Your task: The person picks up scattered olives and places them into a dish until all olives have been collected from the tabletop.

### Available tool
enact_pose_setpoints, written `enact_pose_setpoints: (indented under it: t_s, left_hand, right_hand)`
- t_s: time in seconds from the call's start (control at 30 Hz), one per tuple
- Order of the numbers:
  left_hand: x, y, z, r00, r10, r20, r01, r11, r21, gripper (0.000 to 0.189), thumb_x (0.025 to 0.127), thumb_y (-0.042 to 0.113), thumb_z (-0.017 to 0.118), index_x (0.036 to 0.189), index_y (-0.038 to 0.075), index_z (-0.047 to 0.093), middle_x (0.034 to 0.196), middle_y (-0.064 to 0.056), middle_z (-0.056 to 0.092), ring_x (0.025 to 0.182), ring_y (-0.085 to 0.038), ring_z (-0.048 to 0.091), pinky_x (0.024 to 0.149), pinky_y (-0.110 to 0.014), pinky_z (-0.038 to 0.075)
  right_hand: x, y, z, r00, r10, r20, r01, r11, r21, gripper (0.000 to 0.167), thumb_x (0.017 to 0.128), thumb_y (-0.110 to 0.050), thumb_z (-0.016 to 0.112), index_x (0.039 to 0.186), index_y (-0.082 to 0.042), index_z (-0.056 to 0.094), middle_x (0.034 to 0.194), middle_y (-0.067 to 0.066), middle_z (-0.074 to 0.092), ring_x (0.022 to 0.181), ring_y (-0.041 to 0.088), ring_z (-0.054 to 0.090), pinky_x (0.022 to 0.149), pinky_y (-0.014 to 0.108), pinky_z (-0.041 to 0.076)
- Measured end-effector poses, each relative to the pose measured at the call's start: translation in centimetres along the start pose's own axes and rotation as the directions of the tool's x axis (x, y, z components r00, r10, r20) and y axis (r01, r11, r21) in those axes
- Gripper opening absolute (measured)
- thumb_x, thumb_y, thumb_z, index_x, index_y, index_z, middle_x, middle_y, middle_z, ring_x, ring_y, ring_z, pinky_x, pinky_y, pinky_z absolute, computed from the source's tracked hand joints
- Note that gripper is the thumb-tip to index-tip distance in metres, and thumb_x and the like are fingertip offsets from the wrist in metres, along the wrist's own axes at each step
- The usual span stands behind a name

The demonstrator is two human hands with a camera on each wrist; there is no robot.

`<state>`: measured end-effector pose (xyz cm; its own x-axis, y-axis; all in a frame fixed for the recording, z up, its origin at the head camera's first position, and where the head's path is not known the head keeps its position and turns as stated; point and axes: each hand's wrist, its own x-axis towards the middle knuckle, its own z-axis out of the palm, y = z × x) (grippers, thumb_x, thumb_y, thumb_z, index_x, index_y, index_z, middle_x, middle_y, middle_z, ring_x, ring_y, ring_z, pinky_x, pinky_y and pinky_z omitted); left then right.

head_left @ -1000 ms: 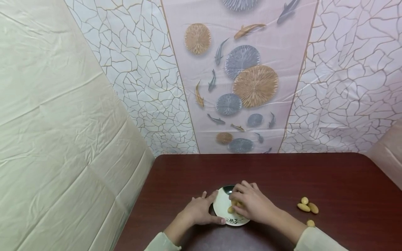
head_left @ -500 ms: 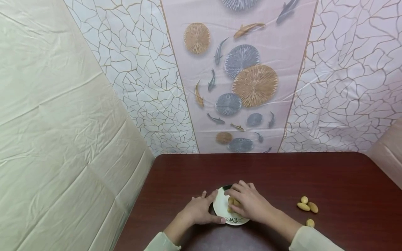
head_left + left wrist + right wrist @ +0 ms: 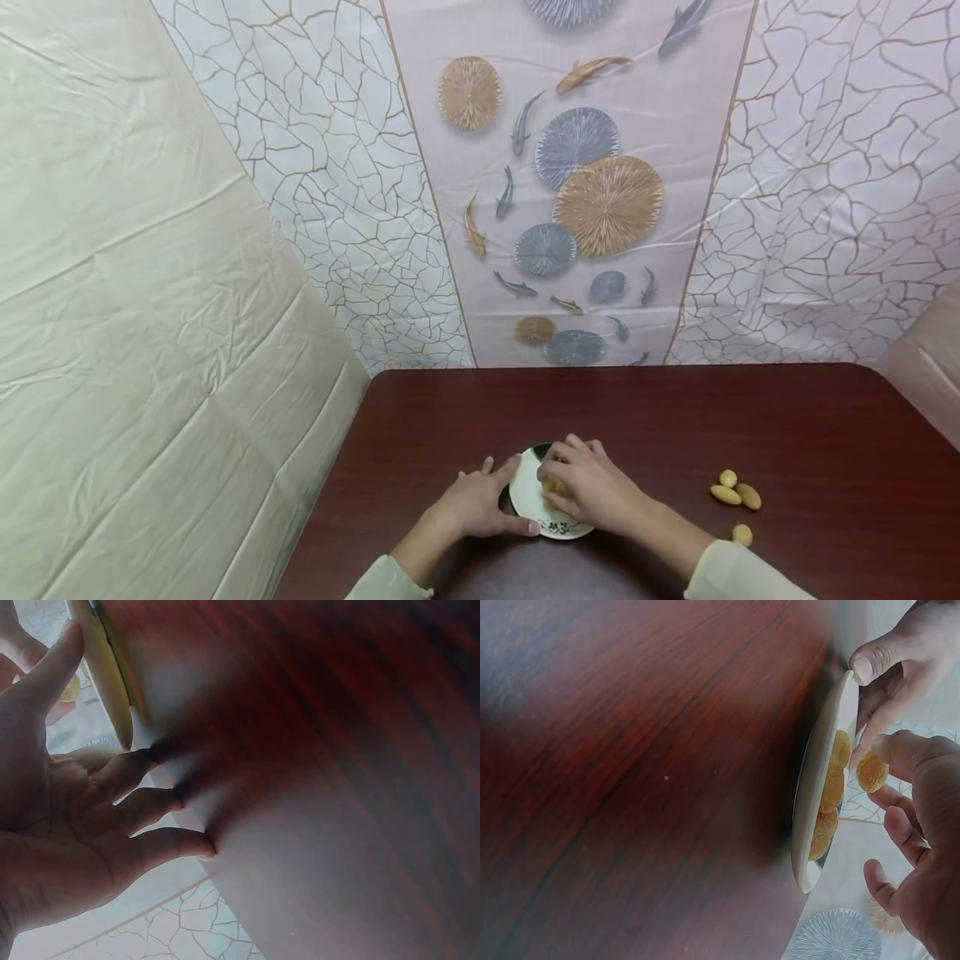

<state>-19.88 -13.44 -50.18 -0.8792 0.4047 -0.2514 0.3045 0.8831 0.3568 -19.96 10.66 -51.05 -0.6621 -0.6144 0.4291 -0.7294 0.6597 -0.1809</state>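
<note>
My left hand (image 3: pixel 480 502) lies at the left side of a white saucer (image 3: pixel 527 492) with a dark green patch and a small flower print. Its thumb and index finger are spread along the rim. In the left wrist view the other fingers (image 3: pixel 161 844) are extended, their tips on the table. Over the saucer, my right hand (image 3: pixel 596 486) pinches a wrinkled golden-yellow oval fruit (image 3: pixel 872 772), like a dried date, between thumb and fingertips. In the right wrist view, several similar fruits (image 3: pixel 832 791) lie in the saucer, beneath the held one.
To the right on the dark red wooden table (image 3: pixel 637 408) lie a group of yellow-brown oval fruits (image 3: pixel 725 495) and a single one (image 3: pixel 742 535) nearer the front. A patterned cloth (image 3: pixel 585 250) hangs behind the table, and a cream cloth (image 3: pixel 187 333) hangs at left.
My right hand has shifted slightly left over the saucer, its fingers moving among the fruits there. The left hand and the fruits on the table stay in place.
</note>
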Motion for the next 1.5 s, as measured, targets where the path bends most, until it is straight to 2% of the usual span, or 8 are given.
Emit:
enact_pose_setpoints:
  t_s: [0.33, 0.8, 1.23, 1.5]
  left_hand:
    - [0.1, -0.1, 0.0, 1.000, -0.003, -0.003, 0.003, 1.000, 0.006, 0.117, 0.084, 0.071, 0.087, 0.175, 0.019, 0.034, 0.167, -0.025, 0.052, 0.163, -0.045, 0.041, 0.128, -0.073, 0.038]
    - [0.2, -0.1, 0.1, 1.000, -0.003, 0.001, 0.003, 1.000, 0.005, 0.116, 0.085, 0.071, 0.086, 0.175, 0.020, 0.034, 0.167, -0.025, 0.052, 0.164, -0.045, 0.040, 0.128, -0.073, 0.037]
    - [0.1, -0.2, 0.3, 1.000, -0.005, -0.001, 0.005, 1.000, 0.018, 0.117, 0.084, 0.072, 0.086, 0.175, 0.019, 0.034, 0.167, -0.025, 0.053, 0.163, -0.044, 0.041, 0.128, -0.072, 0.039]
    - [0.2, -0.2, 0.2, 1.000, 0.005, -0.006, -0.005, 1.000, 0.000, 0.117, 0.085, 0.070, 0.087, 0.175, 0.018, 0.034, 0.167, -0.023, 0.053, 0.163, -0.045, 0.041, 0.128, -0.073, 0.037]
  right_hand:
    - [0.2, 0.1, 0.6, 1.000, -0.011, -0.023, 0.010, 1.000, -0.006, 0.021, 0.090, -0.026, 0.092, 0.107, -0.022, 0.081, 0.111, -0.007, 0.073, 0.099, 0.010, 0.055, 0.081, 0.034, 0.043]
    - [0.2, 0.2, 0.6, 1.000, 0.000, 0.026, 0.000, 1.000, -0.021, 0.024, 0.091, -0.030, 0.091, 0.112, -0.023, 0.080, 0.115, -0.008, 0.072, 0.100, 0.011, 0.055, 0.082, 0.035, 0.044]
    - [-0.2, 0.0, 0.0, 1.000, -0.019, 0.001, 0.019, 0.999, -0.049, 0.028, 0.089, -0.032, 0.092, 0.113, -0.021, 0.080, 0.115, -0.007, 0.072, 0.103, 0.013, 0.060, 0.082, 0.040, 0.049]
    - [-1.0, 0.5, -1.1, 1.000, 0.000, -0.018, 0.000, 1.000, -0.030, 0.027, 0.092, -0.033, 0.089, 0.115, -0.023, 0.081, 0.112, -0.009, 0.071, 0.100, 0.010, 0.056, 0.081, 0.037, 0.044]
